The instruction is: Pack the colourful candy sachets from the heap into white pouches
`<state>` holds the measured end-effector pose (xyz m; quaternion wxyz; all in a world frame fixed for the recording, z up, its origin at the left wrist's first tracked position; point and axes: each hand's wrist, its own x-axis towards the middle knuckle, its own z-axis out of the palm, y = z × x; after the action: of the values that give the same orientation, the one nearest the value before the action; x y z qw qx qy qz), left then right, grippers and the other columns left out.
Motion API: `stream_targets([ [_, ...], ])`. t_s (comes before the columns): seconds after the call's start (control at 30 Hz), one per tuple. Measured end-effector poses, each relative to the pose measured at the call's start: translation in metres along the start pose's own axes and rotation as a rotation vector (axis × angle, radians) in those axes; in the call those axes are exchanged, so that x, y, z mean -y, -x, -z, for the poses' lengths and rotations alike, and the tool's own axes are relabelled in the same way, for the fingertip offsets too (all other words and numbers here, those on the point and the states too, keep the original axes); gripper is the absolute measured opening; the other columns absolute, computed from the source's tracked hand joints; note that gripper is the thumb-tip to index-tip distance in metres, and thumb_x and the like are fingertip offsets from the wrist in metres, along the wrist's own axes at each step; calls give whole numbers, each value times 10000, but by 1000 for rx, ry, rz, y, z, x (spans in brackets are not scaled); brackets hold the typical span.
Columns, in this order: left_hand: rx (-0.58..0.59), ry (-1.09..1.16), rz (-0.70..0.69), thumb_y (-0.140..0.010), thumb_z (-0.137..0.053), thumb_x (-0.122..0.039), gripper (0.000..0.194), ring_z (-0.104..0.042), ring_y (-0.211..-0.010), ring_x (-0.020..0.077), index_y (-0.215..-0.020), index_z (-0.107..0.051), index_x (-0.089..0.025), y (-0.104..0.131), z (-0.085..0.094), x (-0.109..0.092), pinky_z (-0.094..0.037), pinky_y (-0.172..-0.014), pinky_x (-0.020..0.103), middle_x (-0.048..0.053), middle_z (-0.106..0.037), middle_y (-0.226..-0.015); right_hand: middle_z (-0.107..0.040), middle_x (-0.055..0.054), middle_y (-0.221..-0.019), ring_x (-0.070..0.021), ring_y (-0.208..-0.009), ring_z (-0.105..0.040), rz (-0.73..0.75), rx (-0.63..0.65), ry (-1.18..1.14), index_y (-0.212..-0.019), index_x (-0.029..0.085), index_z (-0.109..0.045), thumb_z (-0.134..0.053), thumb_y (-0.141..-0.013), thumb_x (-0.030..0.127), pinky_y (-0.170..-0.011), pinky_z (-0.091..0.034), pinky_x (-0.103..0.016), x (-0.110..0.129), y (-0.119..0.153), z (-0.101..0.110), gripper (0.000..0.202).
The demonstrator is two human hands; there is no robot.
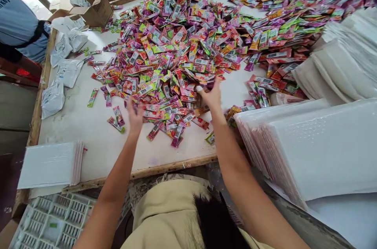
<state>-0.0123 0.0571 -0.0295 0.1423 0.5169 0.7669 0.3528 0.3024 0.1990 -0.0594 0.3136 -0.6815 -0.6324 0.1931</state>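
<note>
- Sachets [193,50], small, flat and mostly pink, purple, green and orange, lie in a broad, loose heap in the middle of the table [106,151]; many show barcodes.
- Left hand [136,117]: at the near left edge of the heap, fingers parted and partly open, slightly blurred; whether it has hold of a sachet, I cannot tell.
- Right hand [212,96]: at the near right side of the heap, open, thumb held away from the fingers and the fingertips in among the sachets; something white covers the thumb tip. A firm hold on any one sachet cannot be made out.
- A few single sachets lie apart from the heap, to the left of the left hand.
- More sachets spread over the far right of the table, joining the heap.
- To the right of the right arm, a stack of large white envelopes [326,143] lies near more white packaging [338,70].
- A smaller envelope stack [48,164] lies at the near left corner.
- Plump white packets [69,72] line the left edge, near an open cardboard box [98,9].
- A person in light blue [17,17] stands beyond that edge.
- Below the near left corner is a pale slatted crate [55,217].
</note>
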Motion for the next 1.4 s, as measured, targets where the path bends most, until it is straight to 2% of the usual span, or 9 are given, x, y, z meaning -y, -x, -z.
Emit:
stream_targets([
  [0.17, 96, -246, 127, -772, -640, -585, 954, -164, -1482, 378, -1537, -242, -175, 4, -44, -39, -170, -1178, 565, 216, -218, -1581, -631, -116, -1117, -216, -923, -589, 38, 203, -400, -1187, 138, -535, -525, -766, 378, -848, -480, -335, 84, 15, -32, 485],
  [0.33, 155, -274, 107, -724, -720, -483, 946, -152, -1487, 375, -1527, -277, -252, -9, -27, -27, -170, -1169, 581, 179, -149, -1610, -624, -21, -906, -162, -687, -521, 320, 351, -416, -1022, 199, -616, -488, -738, 208, -720, -450, -296, 138, 43, -18, 312],
  [0.47, 110, -401, 195, -711, -724, -442, 773, -101, -1478, 442, -1400, -480, -190, -8, 5, -5, -123, -1149, 648, 213, -124, -1605, -612, -80, -947, -226, -847, -557, 535, 498, -217, -962, 197, -696, -483, -759, 158, -810, -453, -359, 116, 71, -7, 297],
  [0.63, 20, -395, 116, -738, -651, -281, 805, -123, -1491, 381, -1472, -353, -137, 28, 31, -2, -126, -1187, 579, 215, -129, -1604, -578, -134, -1188, -315, -1134, -521, 362, 221, -43, -999, 213, -705, -541, -778, 192, -981, -412, -489, 61, 88, 21, 276],
  [0.73, 54, -341, -69, -819, -558, -264, 781, -78, -1513, 312, -1525, -249, -134, 64, 27, -14, -131, -1204, 529, 191, -110, -1619, -448, -159, -1415, -370, -1310, -406, 352, 198, 50, -1245, 227, -612, -612, -798, 341, -1053, -356, -553, 53, 112, 35, 462],
  [0.87, 390, -418, -356, -851, -572, -514, 734, -95, -1507, 342, -1507, -356, -262, 87, 1, -28, -81, -1197, 564, 120, -192, -1621, -236, -129, -1594, -448, -1438, -191, 577, 471, 195, -1488, 311, -372, -698, -726, 562, -1103, -211, -670, 54, 140, 26, 866],
  [1.1, 437, -495, -389, -832, -574, -608, 773, -180, -1480, 352, -1513, -341, -326, 9, -38, -31, -170, -1165, 547, 96, -252, -1605, -194, -108, -1619, -405, -1471, -131, 434, 399, 290, -1529, 309, -282, -586, -834, 509, -1098, -160, -696, 40, 61, -16, 784],
  [1.23, 435, -449, -383, -851, -601, -505, 732, -198, -1478, 345, -1505, -368, -271, 6, -31, -38, -208, -1157, 531, 140, -277, -1585, -256, -119, -1598, -385, -1468, -171, 369, 341, 261, -1507, 267, -339, -596, -810, 370, -1110, -147, -690, 42, 45, -14, 750],
  [1.4, 249, -432, -319, -915, -512, -416, 637, -167, -1499, 302, -1503, -367, -219, 72, 8, -16, -140, -1200, 505, 135, -211, -1614, -408, -113, -1521, -302, -1423, -329, 405, 342, 124, -1342, 214, -562, -498, -784, 141, -1155, -205, -591, 17, 97, 17, 566],
])
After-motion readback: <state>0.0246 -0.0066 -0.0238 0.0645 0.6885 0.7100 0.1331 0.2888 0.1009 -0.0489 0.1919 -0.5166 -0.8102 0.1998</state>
